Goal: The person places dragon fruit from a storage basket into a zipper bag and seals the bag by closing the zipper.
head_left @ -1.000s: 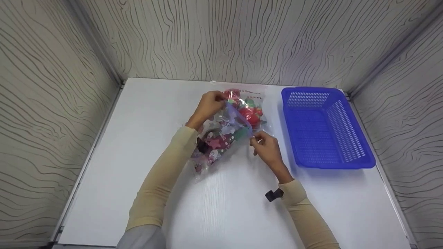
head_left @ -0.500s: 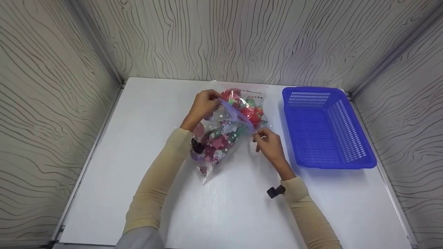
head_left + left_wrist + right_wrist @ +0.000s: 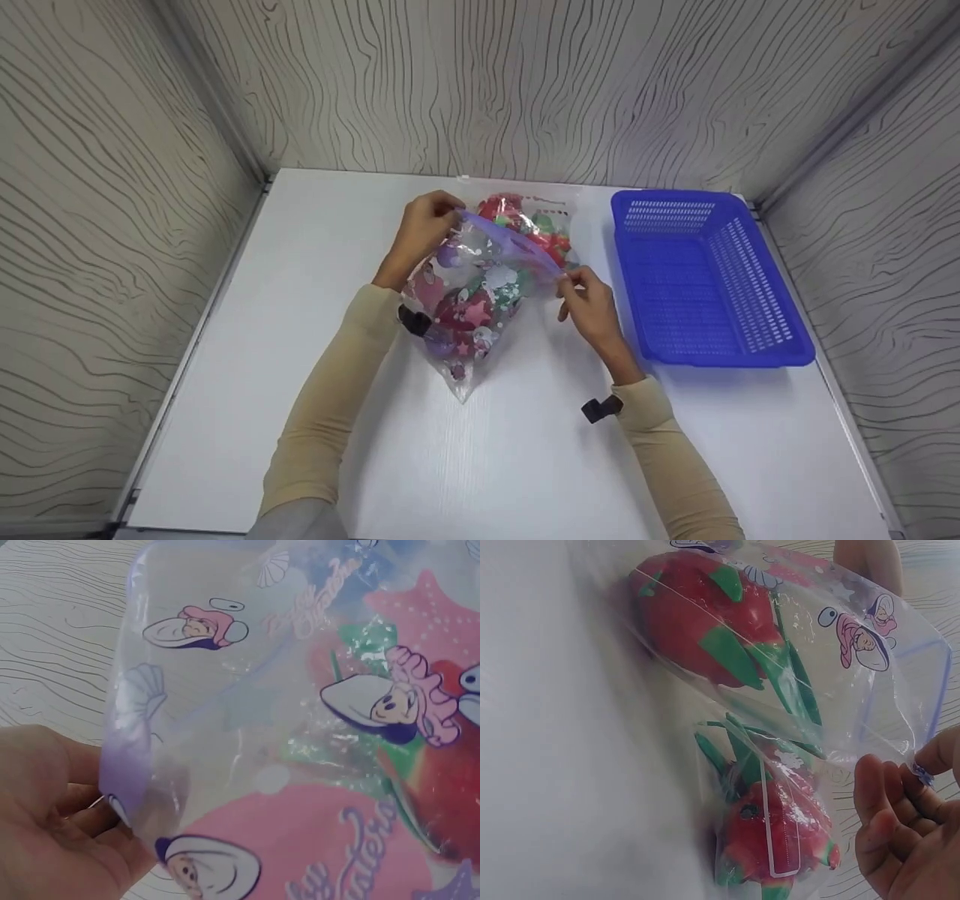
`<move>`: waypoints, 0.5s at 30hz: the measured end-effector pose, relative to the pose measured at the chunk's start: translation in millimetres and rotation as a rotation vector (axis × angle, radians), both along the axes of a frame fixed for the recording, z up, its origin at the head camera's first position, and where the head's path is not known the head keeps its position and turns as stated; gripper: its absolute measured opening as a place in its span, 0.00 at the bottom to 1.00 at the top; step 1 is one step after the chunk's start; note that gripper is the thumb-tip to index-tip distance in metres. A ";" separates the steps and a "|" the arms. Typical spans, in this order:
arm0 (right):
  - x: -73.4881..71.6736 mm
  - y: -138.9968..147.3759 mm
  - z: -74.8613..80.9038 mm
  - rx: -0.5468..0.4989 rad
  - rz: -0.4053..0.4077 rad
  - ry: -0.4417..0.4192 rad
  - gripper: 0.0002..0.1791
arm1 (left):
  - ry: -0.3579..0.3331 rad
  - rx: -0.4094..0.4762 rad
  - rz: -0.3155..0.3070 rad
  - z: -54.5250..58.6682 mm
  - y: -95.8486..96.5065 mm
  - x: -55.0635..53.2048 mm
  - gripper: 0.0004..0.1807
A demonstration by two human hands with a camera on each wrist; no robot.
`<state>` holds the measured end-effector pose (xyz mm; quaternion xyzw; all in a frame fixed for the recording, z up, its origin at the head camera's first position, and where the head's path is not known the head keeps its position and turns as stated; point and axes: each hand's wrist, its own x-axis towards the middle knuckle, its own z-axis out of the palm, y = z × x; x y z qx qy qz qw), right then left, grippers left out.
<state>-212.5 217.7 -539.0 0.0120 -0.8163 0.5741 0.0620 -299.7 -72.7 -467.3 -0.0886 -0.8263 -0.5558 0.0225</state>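
Both hands hold a clear printed zip bag (image 3: 480,311) by its purple top edge (image 3: 517,244). My left hand (image 3: 420,229) pinches the left end; the right hand (image 3: 594,311) pinches the other end. The edge stretches between them, the bag's pointed corner lying toward me. Cartoon shells and pink stars cover its film in the left wrist view. Inside is a red dragon fruit (image 3: 705,622) with green leaf tips. Behind lies a second clear zip bag (image 3: 559,196), partly hidden by the first. It holds a red and green dragon fruit (image 3: 780,829) in the right wrist view.
A blue slotted plastic basket (image 3: 679,292) stands at the right of the white table (image 3: 247,337). Wood-patterned panels (image 3: 480,82) close in the back and both sides. A small black camera (image 3: 601,409) sits at the right wrist.
My left hand has shifted left and the right hand slightly up and right, drawing the purple edge longer. The printed bag has spread out, its lower corner sliding right.
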 end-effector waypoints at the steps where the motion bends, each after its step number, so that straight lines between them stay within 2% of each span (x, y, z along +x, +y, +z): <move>1: -0.2 -0.2 0.9 -0.006 -0.002 0.002 0.08 | 0.007 0.008 -0.001 0.8 -1.5 0.8 0.10; 11: -7.5 1.7 9.3 -0.001 -0.029 0.060 0.09 | 0.034 0.109 -0.009 5.0 -14.1 6.4 0.11; 15: -6.4 -0.1 22.1 0.009 -0.042 0.080 0.11 | 0.037 0.154 0.000 7.6 -18.7 9.8 0.11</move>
